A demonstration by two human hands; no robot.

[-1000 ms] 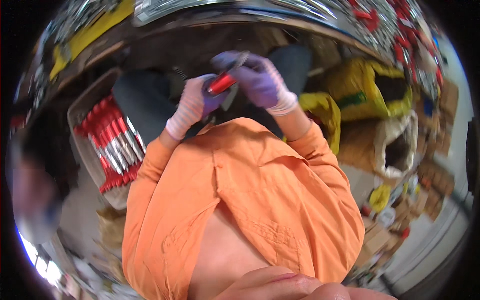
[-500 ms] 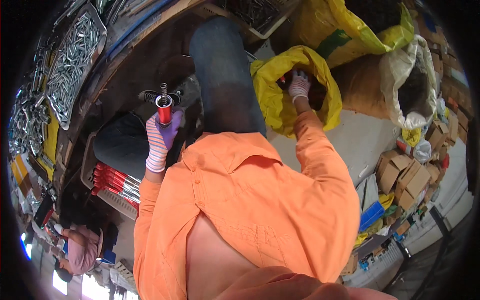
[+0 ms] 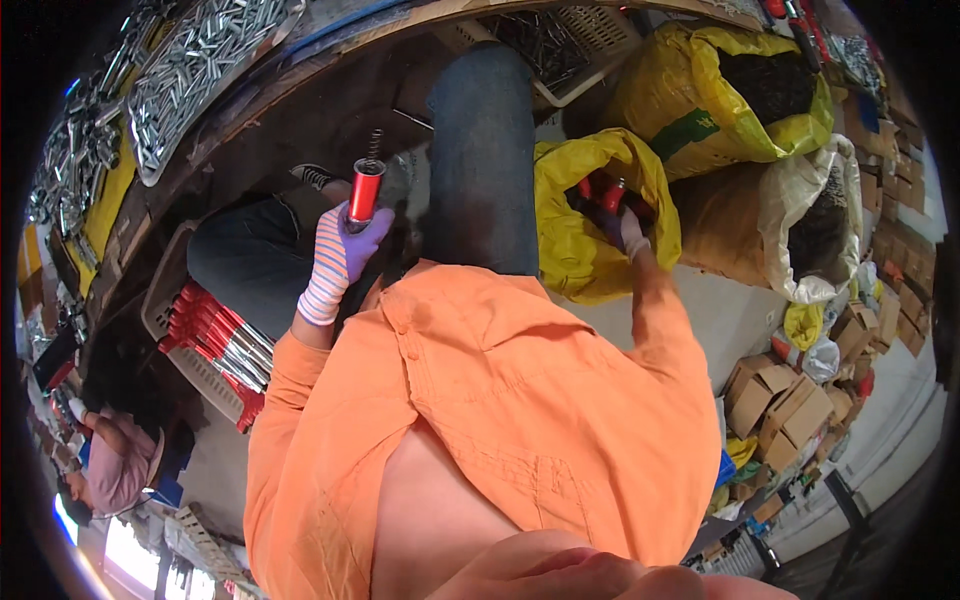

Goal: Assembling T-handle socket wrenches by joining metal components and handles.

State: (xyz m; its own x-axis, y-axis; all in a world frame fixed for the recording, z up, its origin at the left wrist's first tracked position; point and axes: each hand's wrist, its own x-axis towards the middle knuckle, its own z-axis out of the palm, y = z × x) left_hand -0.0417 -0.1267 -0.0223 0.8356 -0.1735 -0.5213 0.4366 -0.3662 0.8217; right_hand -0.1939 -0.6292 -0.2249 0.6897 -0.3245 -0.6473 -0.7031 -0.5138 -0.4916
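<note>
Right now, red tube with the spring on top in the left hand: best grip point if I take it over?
Grip the bare upper barrel of the red tube, coming in from its side. The left hand wraps the lower end, and the spring sticks out the top, so avoid both ends.

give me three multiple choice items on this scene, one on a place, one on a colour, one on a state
1. Where is the right hand?
A. in the yellow bag
B. on the tray of red-handled parts
C. on a cardboard box

2. What colour is the tube in the left hand?
A. blue
B. red
C. green

3. How is the tube held?
A. lying flat
B. upright, spring end up
C. hanging from a string

Answers: 1 A, the hand reaches into the bag's open mouth; 2 B, its body is red; 3 B, a spring sticks out of its top.
</note>
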